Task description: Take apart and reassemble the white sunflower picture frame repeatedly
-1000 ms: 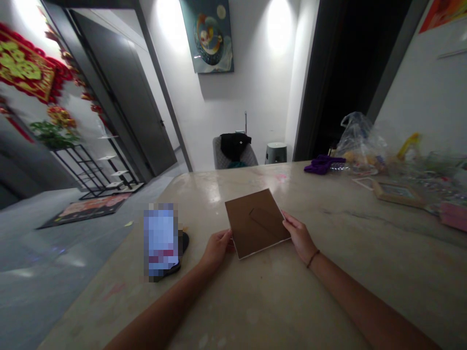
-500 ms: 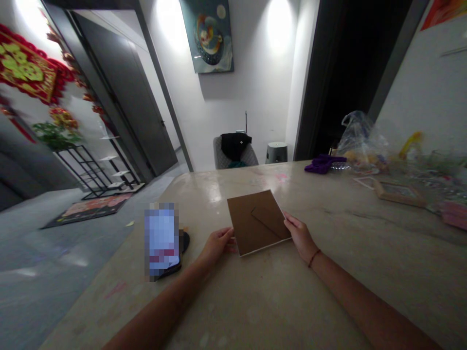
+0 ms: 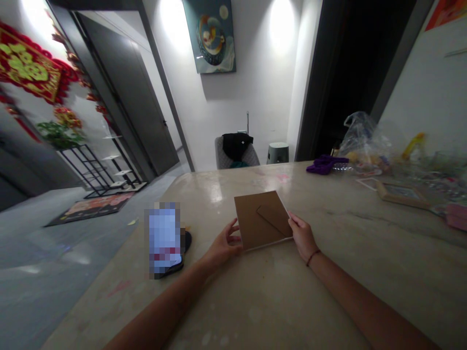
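A picture frame faces me with its brown backing board, which has a slanted stand flap cut into it and a thin white rim. It is tilted above the table. My right hand is closed on its right edge, thumb on the near side. At the left edge is my left hand, open, its thumb and fingers apart and the fingertips close against the rim. Whether those tips press on the frame I cannot tell. The front of the frame is hidden from me.
On the marble-like table, a phone with a blurred screen stands propped at the left. Toward the right lie a purple cloth, a clear plastic bag, a wooden frame and a pink item. A chair stands beyond.
The picture frame has shifted slightly right and tipped back a little. My left hand's fingers have spread apart at its left edge, while my right hand keeps its grip.
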{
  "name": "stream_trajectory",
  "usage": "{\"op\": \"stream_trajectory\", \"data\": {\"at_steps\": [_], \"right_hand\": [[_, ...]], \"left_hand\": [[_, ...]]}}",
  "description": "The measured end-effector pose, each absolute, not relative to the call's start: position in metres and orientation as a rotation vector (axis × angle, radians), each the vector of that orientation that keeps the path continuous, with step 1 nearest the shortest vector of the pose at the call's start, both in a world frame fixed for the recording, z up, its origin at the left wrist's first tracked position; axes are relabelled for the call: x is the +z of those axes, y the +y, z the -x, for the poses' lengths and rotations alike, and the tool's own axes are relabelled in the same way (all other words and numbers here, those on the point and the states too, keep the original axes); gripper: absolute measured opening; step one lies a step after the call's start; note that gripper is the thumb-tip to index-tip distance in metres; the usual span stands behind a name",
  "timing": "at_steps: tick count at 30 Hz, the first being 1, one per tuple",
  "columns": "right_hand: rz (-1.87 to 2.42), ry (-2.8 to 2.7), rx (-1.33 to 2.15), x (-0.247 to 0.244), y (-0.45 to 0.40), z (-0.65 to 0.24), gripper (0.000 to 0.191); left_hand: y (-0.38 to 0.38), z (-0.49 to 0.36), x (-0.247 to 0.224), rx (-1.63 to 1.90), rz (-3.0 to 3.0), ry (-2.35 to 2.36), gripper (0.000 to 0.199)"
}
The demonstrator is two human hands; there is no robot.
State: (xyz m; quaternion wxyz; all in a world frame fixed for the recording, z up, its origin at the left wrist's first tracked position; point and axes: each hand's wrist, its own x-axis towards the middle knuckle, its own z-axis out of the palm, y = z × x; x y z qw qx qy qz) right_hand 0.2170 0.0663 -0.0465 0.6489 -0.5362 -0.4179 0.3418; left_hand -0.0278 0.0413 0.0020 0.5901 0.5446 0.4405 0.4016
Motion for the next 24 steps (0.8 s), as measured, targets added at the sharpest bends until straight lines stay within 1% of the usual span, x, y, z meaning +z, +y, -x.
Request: {"op": "stream_trajectory", "data": {"at_steps": [3,5,10,12,16,22,24], "right_hand": [[1.208,-0.966,0.788,-0.045,0.066,-0.217,0.047],[1.187,-0.992,0.813,-0.043,0.064,-0.218,0.045],[1.157,-1.07,0.923,-0.038,0.058,-0.218,0.039],[1.143,-1.115,0.967,-0.036,0.055,-0.217,0.036],[1.147,-1.129,0.993,-0.035,0.054,-0.215,0.035],[1.144,-1.049,0.966,-0.041,0.057,-0.216,0.04],[1.144,-1.033,0.966,-0.042,0.058,-0.216,0.04]], "left_hand": [[0.04,0.027,0.004,0.935,-1.251,1.033,0.09],[0.039,0.027,0.005,0.968,-1.19,1.053,0.082],[0.046,0.027,0.001,1.124,-1.006,1.192,0.046],[0.051,0.03,-0.002,1.229,-0.946,1.217,0.039],[0.056,0.034,-0.003,1.373,-0.875,1.243,0.039],[0.054,0.03,0.004,1.383,-0.916,1.213,0.038],[0.052,0.029,0.005,1.401,-0.922,1.223,0.041]]}}
